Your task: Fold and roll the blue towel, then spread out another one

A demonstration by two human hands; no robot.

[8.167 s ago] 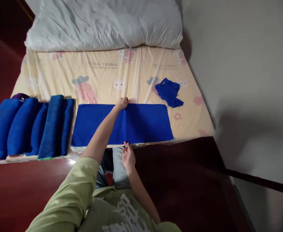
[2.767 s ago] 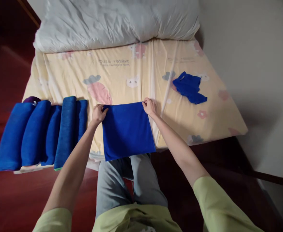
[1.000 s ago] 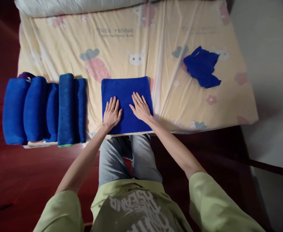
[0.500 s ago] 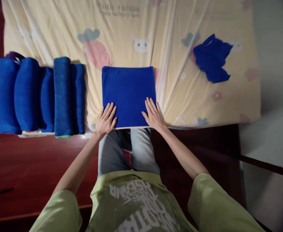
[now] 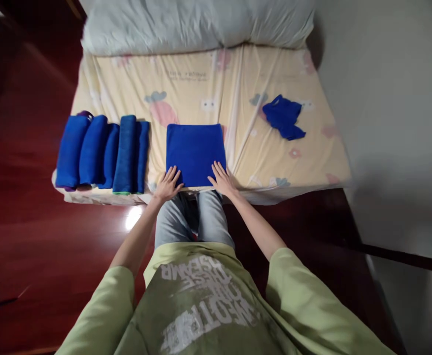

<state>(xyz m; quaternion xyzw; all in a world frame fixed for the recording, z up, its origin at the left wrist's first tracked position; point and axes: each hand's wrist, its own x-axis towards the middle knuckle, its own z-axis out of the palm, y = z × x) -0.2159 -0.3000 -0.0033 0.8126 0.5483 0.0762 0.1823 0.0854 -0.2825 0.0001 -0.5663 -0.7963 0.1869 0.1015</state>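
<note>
A flat blue cloth lies spread at the near edge of the bed. My left hand rests with spread fingers on its near left corner. On the near right corner my right hand lies flat, fingers apart. Several rolled or folded blue towels stand side by side to the left of the cloth. A crumpled blue cloth lies farther off to the right.
The bed has a yellow patterned sheet. Across its far side lies a thick pale quilt. A pale wall is at the right, and a dark red floor shows at the left.
The view has shifted and widened, so the bed looks smaller and the pale quilt has come into view. Both hands still lie on the near corners of the cloth.
</note>
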